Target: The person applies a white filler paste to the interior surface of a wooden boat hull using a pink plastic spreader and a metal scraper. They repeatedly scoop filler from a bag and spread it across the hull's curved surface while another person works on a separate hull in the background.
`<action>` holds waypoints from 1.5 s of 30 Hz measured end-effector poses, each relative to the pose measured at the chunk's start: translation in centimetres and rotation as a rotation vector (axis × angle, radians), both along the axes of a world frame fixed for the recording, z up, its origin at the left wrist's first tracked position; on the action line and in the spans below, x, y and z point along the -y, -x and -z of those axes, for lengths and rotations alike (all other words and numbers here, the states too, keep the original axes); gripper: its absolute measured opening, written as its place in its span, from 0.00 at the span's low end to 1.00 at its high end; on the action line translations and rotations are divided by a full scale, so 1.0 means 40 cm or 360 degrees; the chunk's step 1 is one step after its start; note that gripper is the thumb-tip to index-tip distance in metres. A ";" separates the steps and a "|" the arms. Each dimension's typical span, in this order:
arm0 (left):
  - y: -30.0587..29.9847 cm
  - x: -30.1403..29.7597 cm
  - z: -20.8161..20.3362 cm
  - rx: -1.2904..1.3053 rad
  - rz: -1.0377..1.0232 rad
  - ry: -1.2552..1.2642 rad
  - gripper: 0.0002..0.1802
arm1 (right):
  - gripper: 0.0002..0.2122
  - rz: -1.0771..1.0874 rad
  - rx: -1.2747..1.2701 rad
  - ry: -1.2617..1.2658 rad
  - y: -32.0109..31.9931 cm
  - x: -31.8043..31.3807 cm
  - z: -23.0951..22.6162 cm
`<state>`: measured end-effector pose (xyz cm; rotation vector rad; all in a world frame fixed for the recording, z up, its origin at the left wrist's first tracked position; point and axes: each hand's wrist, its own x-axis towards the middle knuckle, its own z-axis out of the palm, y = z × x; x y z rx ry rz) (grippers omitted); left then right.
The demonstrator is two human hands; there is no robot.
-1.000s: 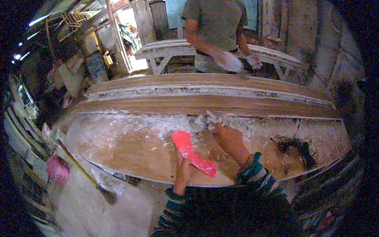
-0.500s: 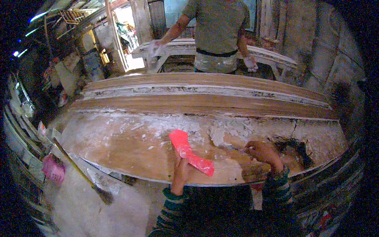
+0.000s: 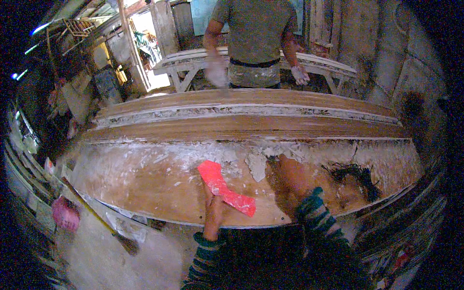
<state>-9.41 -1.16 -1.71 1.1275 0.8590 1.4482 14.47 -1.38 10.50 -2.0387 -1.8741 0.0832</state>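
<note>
A bright red flat piece (image 3: 212, 179), narrow at its middle and smeared with white, is gripped by my left hand (image 3: 214, 200) over the near part of a long curved wooden surface (image 3: 145, 188) like an upturned hull. My right hand (image 3: 292, 174) is blurred by motion. It reaches over the wood, right beside a pale lump of putty (image 3: 256, 164). Its fingers are smeared, so I cannot make out what they hold. White putty smears run along the seam beyond both hands. To the right of my right hand lies a tangle of dark strands (image 3: 355, 176).
Across the wood stands a person (image 3: 253, 43) with whitened hands, before a long white-edged bench (image 3: 319, 63). At the left are a yellow-handled brush or broom (image 3: 96, 212) and a pink bundle (image 3: 65, 212). Raised ridges (image 3: 241, 110) run along the wood's far side.
My right hand has moved left and away from me, toward the putty. The red piece stays in my left hand. The other person's arm at the left has swung inward, and the view has shifted slightly.
</note>
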 end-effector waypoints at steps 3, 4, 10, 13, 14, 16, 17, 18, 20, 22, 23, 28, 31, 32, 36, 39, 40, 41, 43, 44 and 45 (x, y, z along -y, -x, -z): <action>0.010 0.000 -0.017 -0.0078 0.0045 0.0063 0.36 | 0.15 0.0106 0.0008 -0.0015 -0.007 -0.057 0.028; 0.010 -0.001 -0.020 -0.0097 0.0080 0.0104 0.36 | 0.15 0.0133 0.0017 -0.0018 -0.019 -0.067 0.038; -0.020 -0.015 -0.007 0.0274 -0.0061 -0.0089 0.34 | 0.15 0.0114 -0.0027 -0.0124 -0.031 -0.038 0.068; -0.010 -0.015 -0.003 0.0096 -0.0014 -0.0057 0.34 | 0.15 0.0048 -0.0251 -0.0230 -0.002 -0.009 0.050; -0.003 -0.014 -0.003 -0.0009 0.0008 -0.0049 0.34 | 0.14 0.0066 -0.0177 -0.0172 0.007 -0.003 0.042; 0.009 -0.010 -0.003 -0.0223 0.0034 -0.0067 0.34 | 0.13 0.0159 -0.0047 -0.0124 0.018 0.006 0.026; 0.012 -0.009 -0.002 -0.0265 0.0035 -0.0083 0.34 | 0.12 0.0090 0.0001 -0.0119 0.018 0.008 0.017; 0.013 -0.007 0.000 -0.0285 0.0038 -0.0090 0.34 | 0.12 0.0026 0.0049 -0.0112 0.019 0.008 0.009; 0.010 -0.005 0.004 -0.0224 0.0047 -0.0089 0.34 | 0.10 -0.0084 0.0112 -0.0120 0.017 0.010 -0.003; 0.003 -0.005 0.007 -0.0092 0.0063 -0.0077 0.34 | 0.09 -0.0194 0.0152 -0.0167 0.016 0.014 -0.011; 0.001 -0.005 0.008 -0.0024 0.0064 -0.0076 0.33 | 0.09 -0.0186 0.0167 -0.0148 0.014 0.015 -0.015; -0.004 -0.006 0.008 0.0072 -0.0023 -0.0088 0.33 | 0.10 -0.0285 0.0272 -0.0034 -0.045 0.036 -0.041; -0.004 -0.007 0.012 0.0029 -0.0028 -0.0089 0.33 | 0.12 0.0232 0.0401 0.0257 -0.104 0.055 -0.061; -0.001 -0.008 0.013 -0.0032 -0.0017 -0.0108 0.33 | 0.13 0.0230 0.0363 0.0298 -0.127 0.075 -0.068; 0.011 -0.009 0.018 -0.0622 -0.0088 -0.0460 0.33 | 0.15 0.0275 0.0259 0.0387 -0.200 0.161 -0.073; 0.019 -0.009 0.011 -0.0942 -0.0187 -0.0657 0.33 | 0.14 0.0324 0.0198 0.0273 -0.213 0.171 -0.031; 0.017 -0.009 0.006 -0.0756 -0.0126 -0.0500 0.33 | 0.14 0.0331 0.0171 0.0208 -0.207 0.159 -0.013; 0.016 -0.009 0.001 -0.0573 -0.0067 -0.0344 0.33 | 0.14 0.0336 0.0143 0.0141 -0.195 0.143 0.002; 0.011 -0.006 -0.010 -0.0216 0.0049 -0.0030 0.34 | 0.13 0.0341 0.0081 0.0007 -0.167 0.121 0.011; 0.005 -0.002 -0.013 -0.0183 -0.0012 -0.0015 0.34 | 0.13 0.0313 0.0075 0.0067 -0.153 0.113 0.002; -0.001 0.001 -0.016 -0.0154 -0.0075 -0.0002 0.33 | 0.12 0.0283 0.0065 0.0128 -0.138 0.111 -0.015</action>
